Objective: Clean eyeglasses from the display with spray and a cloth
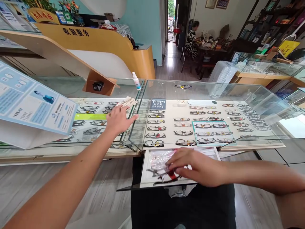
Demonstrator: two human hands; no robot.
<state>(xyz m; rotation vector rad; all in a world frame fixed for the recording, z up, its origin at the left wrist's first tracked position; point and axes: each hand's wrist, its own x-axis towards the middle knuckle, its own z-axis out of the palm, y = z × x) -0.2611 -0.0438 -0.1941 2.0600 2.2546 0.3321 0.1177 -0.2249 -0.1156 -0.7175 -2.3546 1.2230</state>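
Note:
My left hand (pixel 119 119) rests on the glass countertop, its thumb stretched out and its fingertips touching a crumpled beige cloth (pixel 128 102). The hand looks open. Below the counter edge, a shallow white drawer (pixel 145 181) is pulled out over my lap. My right hand (pixel 197 167) reaches into it from the right, fingers curled down and thumb close to them at a pair of dark eyeglasses (pixel 158 173). The hand hides part of the frame. Clear plastic wrapping (pixel 159 159) lies behind the eyeglasses, and something red shows by the fingertips.
Rows of eyeglasses (pixel 183 133) lie inside the glass display case (pixel 202 90). A small white spray bottle (pixel 136 81) stands on top near the glass seam, and one pair of glasses (pixel 183 86) farther right. A blue-and-white printed stand (pixel 35 105) blocks the left. A person (pixel 191 39) sits far back.

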